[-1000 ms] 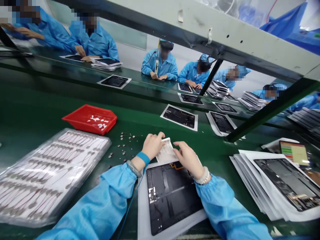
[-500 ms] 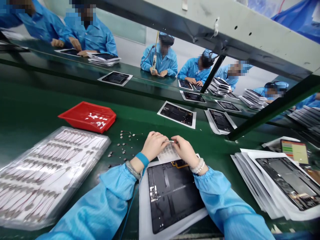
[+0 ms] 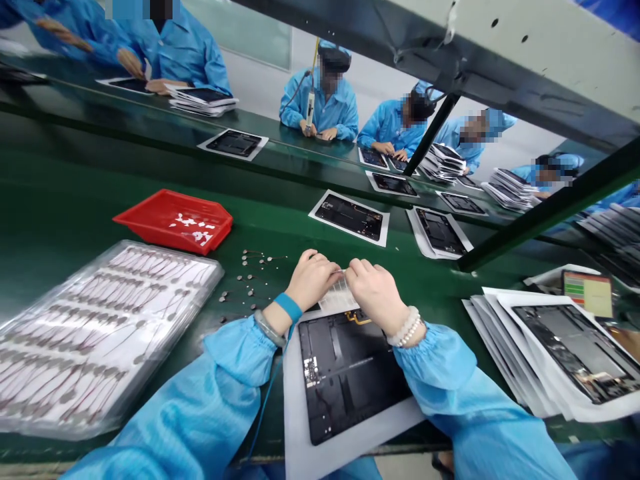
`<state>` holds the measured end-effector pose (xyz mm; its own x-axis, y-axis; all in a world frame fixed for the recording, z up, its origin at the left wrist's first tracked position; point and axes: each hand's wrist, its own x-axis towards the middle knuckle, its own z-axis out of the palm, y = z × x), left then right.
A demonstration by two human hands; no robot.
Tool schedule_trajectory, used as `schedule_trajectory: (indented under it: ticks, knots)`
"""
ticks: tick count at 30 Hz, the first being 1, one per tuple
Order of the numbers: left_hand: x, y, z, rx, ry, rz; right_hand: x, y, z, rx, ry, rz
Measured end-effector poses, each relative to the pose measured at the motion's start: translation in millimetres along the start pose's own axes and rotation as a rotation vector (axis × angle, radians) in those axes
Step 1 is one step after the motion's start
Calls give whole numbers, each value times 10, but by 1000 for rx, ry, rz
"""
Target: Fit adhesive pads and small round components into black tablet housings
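Note:
My left hand (image 3: 314, 283) and my right hand (image 3: 376, 293) meet fingertip to fingertip, both closed in a pinch. Whatever small thing lies between them is hidden by the fingers. Just below the fingertips is a pale sheet marked with a grid (image 3: 339, 297). Under my wrists a black tablet housing (image 3: 357, 380) lies on white paper (image 3: 305, 457), with a gold flex cable (image 3: 359, 319) at its upper edge. Small round parts with thin wires (image 3: 251, 293) are scattered left of my left hand.
A clear tray (image 3: 165, 357) of wired round parts stands left, below a red bin (image 3: 150, 217) holding white scraps. Papers stacked with housings (image 3: 575, 360) are at right. A green post (image 3: 530, 213) slants down beyond my right hand. Co-workers in blue (image 3: 327, 100) sit opposite.
My fingertips have drawn closer together; the right hand has turned so its back shows more. The pale strip seen between the fingers is now mostly covered. The camera view has shifted slightly.

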<state>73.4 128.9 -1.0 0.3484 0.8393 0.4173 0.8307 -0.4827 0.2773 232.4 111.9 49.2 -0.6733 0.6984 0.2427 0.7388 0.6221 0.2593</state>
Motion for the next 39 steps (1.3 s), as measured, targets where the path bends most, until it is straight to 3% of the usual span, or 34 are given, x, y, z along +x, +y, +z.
schedule_trajectory:
  ticks: [2, 4, 5, 7, 8, 10, 13, 17, 24, 39]
  knots:
    - [-64, 69, -130, 10, 21, -18, -143, 21, -37, 225, 66, 132]
    - [-242, 161, -320, 24, 18, -9, -325, 24, -57, 590, 76, 293]
    - [-376, 207, -418, 22, -11, 20, -422, 8, -56, 786, 42, 362]
    - [-712, 288, -569, -13, -168, 205, -606, -79, -27, 1118, -87, 457]
    - [-899, 322, -608, -74, -248, 289, -687, -151, -3, 1232, -163, 486]
    - [-1264, 379, -605, -137, -272, 317, -817, -339, 50, 1359, -286, 503]
    - [-1676, 459, -478, -125, -199, 291, -924, -655, 97, 1311, -295, 476]
    - [-1911, 571, -347, -93, -103, 236, -983, -956, 89, 1088, -161, 470]
    - [-1933, 542, -346, -78, -115, 171, -1018, -1105, 103, 888, -157, 581]
    - [-1926, 528, -339, -114, -129, 163, -954, -1133, 89, 822, -227, 624]
